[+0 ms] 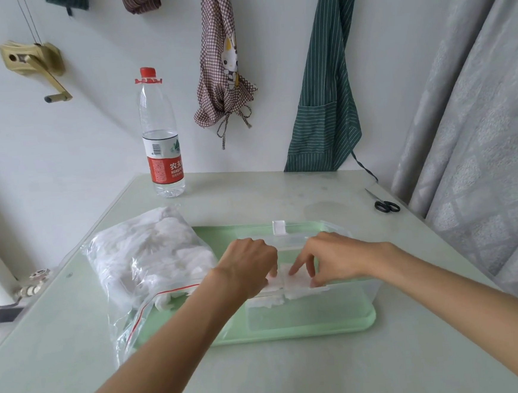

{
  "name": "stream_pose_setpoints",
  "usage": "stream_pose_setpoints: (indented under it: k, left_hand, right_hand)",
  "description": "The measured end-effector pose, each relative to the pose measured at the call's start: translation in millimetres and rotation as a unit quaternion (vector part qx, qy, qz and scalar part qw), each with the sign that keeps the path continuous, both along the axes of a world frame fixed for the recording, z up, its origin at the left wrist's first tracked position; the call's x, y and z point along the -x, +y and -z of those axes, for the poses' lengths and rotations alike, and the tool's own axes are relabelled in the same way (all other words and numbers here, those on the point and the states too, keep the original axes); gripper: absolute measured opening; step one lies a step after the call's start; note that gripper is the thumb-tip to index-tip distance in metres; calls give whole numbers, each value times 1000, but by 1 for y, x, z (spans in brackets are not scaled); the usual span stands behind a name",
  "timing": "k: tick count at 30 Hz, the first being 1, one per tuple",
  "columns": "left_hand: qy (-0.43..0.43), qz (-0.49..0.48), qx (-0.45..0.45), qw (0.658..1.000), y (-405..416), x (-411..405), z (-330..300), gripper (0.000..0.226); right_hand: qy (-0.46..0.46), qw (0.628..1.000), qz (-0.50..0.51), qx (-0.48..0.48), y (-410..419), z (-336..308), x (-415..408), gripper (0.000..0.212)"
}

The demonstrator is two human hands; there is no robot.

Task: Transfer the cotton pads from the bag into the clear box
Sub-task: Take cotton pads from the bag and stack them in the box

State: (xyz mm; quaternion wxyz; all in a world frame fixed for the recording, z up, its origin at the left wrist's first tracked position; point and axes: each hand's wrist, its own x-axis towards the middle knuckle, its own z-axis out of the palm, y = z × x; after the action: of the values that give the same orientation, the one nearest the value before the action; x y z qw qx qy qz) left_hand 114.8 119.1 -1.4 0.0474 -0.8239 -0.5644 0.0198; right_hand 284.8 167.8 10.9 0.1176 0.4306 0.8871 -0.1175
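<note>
A clear zip bag [145, 261] full of white cotton pads lies on the left end of a pale green tray [339, 323], its red-striped mouth facing me. The clear box [307, 310] stands on the tray's middle, lid tilted up behind. White cotton pads [289, 282] lie in a stack inside the box. My left hand [247, 267] reaches into the box with fingers curled down onto the pads. My right hand [327, 259] presses the same stack with its fingertips, index finger stretched out. Whether the left fingers pinch a pad is hidden.
A water bottle [161, 135] with a red cap stands at the table's far left. Black scissors [383, 203] lie at the far right edge. Aprons hang on the wall behind, and a grey curtain [480, 148] hangs along the right.
</note>
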Motion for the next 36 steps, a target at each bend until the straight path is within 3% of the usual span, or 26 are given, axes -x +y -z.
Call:
stream_pose_setpoints:
  k: [3, 13, 18, 22, 27, 30, 32, 36]
  left_hand:
    - [-5, -8, 14, 1000, 1, 2, 3, 29]
    - [-27, -58, 3, 998, 1, 1, 8, 32]
    - [-14, -67, -9, 998, 0, -4, 8, 30]
    - [-19, -79, -30, 996, -1, -3, 7, 27]
    - [-11, -75, -12, 997, 3, -2, 8, 25]
    - [-64, -76, -15, 995, 0, 1, 6, 26]
    - [-153, -89, -53, 983, -9, 8, -3, 29]
    - [-306, -172, -174, 920, -46, 54, -22, 34]
  right_hand:
    - [-44, 999, -23, -18, 5, 10, 3, 46]
    - [8, 999, -6, 34, 19, 14, 12, 49]
    - [40, 998, 35, -32, 13, 8, 0, 30]
    - [127, 989, 62, 30, 11, 18, 2, 28]
    - [130, 988, 60, 50, 12, 30, 9, 25]
    - [197, 975, 90, 47, 11, 29, 3, 13]
    - [274, 954, 123, 15, 10, 26, 1, 4]
    - [416, 894, 150, -76, -6, 23, 5, 10]
